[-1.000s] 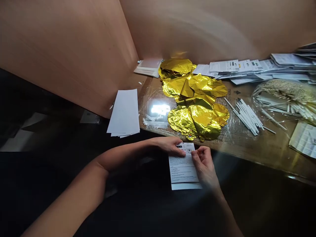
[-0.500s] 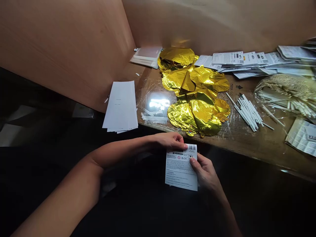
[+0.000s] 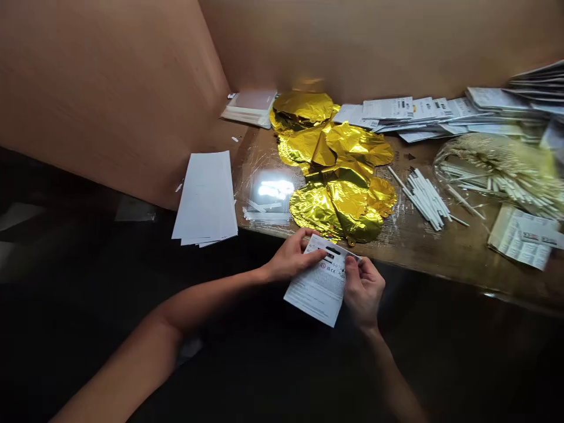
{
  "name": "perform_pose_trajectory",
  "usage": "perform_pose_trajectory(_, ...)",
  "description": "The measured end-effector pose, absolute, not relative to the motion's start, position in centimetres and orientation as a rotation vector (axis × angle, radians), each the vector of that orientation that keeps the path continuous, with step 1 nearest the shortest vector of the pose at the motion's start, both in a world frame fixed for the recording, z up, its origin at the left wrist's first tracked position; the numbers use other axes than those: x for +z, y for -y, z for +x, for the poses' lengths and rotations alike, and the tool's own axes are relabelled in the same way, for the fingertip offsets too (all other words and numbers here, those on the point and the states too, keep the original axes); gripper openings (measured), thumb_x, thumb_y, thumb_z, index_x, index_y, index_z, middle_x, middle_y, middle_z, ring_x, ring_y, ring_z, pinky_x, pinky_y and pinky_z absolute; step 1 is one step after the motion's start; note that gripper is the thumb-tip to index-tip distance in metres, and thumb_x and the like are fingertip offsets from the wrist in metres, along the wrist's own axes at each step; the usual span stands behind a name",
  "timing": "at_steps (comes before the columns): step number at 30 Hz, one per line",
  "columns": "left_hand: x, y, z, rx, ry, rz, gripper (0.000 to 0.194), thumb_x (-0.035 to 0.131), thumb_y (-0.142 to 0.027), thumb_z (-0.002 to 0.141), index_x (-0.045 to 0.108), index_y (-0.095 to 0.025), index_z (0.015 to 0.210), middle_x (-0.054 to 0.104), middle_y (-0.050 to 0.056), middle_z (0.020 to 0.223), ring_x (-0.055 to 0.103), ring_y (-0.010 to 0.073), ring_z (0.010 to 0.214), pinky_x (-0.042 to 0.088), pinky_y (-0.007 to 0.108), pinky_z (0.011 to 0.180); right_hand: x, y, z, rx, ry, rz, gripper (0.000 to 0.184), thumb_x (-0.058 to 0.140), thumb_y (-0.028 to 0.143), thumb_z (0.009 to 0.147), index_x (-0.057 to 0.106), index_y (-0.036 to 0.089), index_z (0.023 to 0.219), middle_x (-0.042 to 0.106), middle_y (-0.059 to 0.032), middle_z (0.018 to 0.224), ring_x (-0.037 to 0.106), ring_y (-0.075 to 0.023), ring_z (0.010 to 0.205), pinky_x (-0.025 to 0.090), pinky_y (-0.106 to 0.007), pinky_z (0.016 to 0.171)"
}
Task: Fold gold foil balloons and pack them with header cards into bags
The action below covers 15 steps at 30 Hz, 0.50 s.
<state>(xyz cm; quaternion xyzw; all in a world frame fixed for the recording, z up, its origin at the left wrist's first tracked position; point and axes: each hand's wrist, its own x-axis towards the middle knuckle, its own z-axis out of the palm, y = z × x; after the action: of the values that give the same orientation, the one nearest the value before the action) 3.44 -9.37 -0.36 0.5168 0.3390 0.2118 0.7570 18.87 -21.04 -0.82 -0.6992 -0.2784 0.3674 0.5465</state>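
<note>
One printed card (image 3: pixel 315 291) is held tilted in front of the table (image 3: pixel 423 252), the left hand (image 3: pixel 288 257) grasping its upper left, the right hand (image 3: pixel 363 289) pinching its upper right; uneven pulling could crease it, and crowding forward could nudge the gold foil (image 3: pixel 341 208) beyond.

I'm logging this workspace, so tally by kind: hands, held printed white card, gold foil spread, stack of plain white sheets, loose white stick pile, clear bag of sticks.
Bare left hand, bare right hand: 2
Held printed white card: 1
Shiny gold foil spread: 1
Plain white rectangular sheet stack: 1
Loose white stick pile: 1
Clear plastic bag of white sticks: 1
Total: 7
</note>
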Motion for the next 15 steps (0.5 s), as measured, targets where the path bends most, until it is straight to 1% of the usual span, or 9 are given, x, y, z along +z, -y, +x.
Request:
perform_pose_trajectory(2,-0.8,9.9,3.9,0.511,-0.729,1.024,0.047,0.081,-0.050,0.087,0.068,-0.014,0.113,0.076,0.009,0.098,0.071,0.0179,0.081,0.057,0.027,0.074,-0.7,20.0,19.5,0.821,0.688,-1.657,0.042,0.066,0.059,0.098,0.055,0.024,0.077,0.056,0.0024,0.066,0.049,-0.0161,0.057,0.041,-0.029,0.053)
perform_pose_trajectory(5,-1.4,9.0,4.8,0.645,-0.781,0.905,0.044,0.085,-0.048,0.084,0.069,-0.014,0.108,0.078,0.010,0.097,0.073,0.0191,0.080,0.060,0.030,0.075,-0.7,17.0,24.5,0.671,0.848,-1.729,0.038,0.059,0.057,0.101,0.064,0.023,0.085,0.059,0.0011,0.067,0.052,-0.0177,0.057,0.043,-0.031,0.056)
perform_pose_trajectory(6,-1.4,8.2,5.2,0.672,-0.789,0.836,0.045,0.086,-0.047,0.083,0.069,-0.014,0.107,0.079,0.010,0.096,0.074,0.0196,0.078,0.061,0.031,0.075,-0.7,15.7,27.2,0.494,0.887,-1.794,0.037,0.056,0.055,0.102,0.067,0.022,0.090,0.061,-0.0001,0.069,0.053,-0.0185,0.058,0.045,-0.032,0.059)
perform_pose_trajectory(7,-1.4,7.3,5.5,0.689,-0.795,0.763,0.044,0.087,-0.045,0.082,0.069,-0.013,0.107,0.079,0.010,0.095,0.074,0.0199,0.077,0.062,0.032,0.076,-0.7,14.3,30.2,0.263,0.959,-1.872,0.034,0.057,0.051,0.101,0.068,0.021,0.089,0.064,-0.0026,0.073,0.056,-0.0198,0.064,0.047,-0.033,0.065)
perform_pose_trajectory(9,-1.1,5.2,6.1,0.696,-0.797,0.645,0.040,0.087,-0.038,0.082,0.070,-0.013,0.108,0.080,0.010,0.095,0.075,0.0200,0.076,0.064,0.034,0.078,-0.6,11.0,36.1,-0.026,1.127,-2.034,0.026,0.059,0.041,0.098,0.069,0.020,0.086,0.069,-0.0095,0.084,0.062,-0.0255,0.081,0.049,-0.040,0.081)
perform_pose_trajectory(10,-0.9,4.2,6.4,0.687,-0.800,0.601,0.036,0.085,-0.034,0.082,0.071,-0.013,0.108,0.081,0.010,0.095,0.075,0.0197,0.076,0.064,0.034,0.079,-0.5,9.2,38.5,-0.050,1.220,-2.110,0.023,0.059,0.036,0.097,0.070,0.019,0.085,0.071,-0.0128,0.090,0.063,-0.0281,0.089,0.048,-0.042,0.086)
perform_pose_trajectory(12,-0.6,2.4,6.8,0.653,-0.819,0.522,0.026,0.080,-0.027,0.086,0.072,-0.012,0.105,0.080,0.010,0.091,0.075,0.0191,0.073,0.063,0.032,0.075,-0.1,5.6,41.8,-0.008,1.310,-2.235,0.021,0.061,0.032,0.096,0.070,0.019,0.082,0.073,-0.0165,0.097,0.065,-0.0304,0.098,0.046,-0.043,0.089)
perform_pose_trajectory(13,-0.4,1.6,7.0,0.625,-0.826,0.478,0.022,0.076,-0.026,0.088,0.073,-0.012,0.104,0.080,0.010,0.089,0.074,0.0188,0.071,0.063,0.031,0.073,0.1,3.9,42.6,0.023,1.329,-2.263,0.021,0.064,0.032,0.095,0.069,0.019,0.079,0.073,-0.0174,0.096,0.066,-0.0310,0.098,0.046,-0.043,0.087)
perform_pose_trajectory(15,0.0,0.5,7.4,0.567,-0.826,0.394,0.019,0.068,-0.026,0.094,0.074,-0.010,0.103,0.079,0.010,0.085,0.074,0.0188,0.068,0.062,0.029,0.068,0.8,1.1,43.0,0.042,1.326,-2.260,0.027,0.072,0.035,0.090,0.065,0.020,0.068,0.071,-0.0173,0.087,0.067,-0.0316,0.094,0.046,-0.043,0.082)
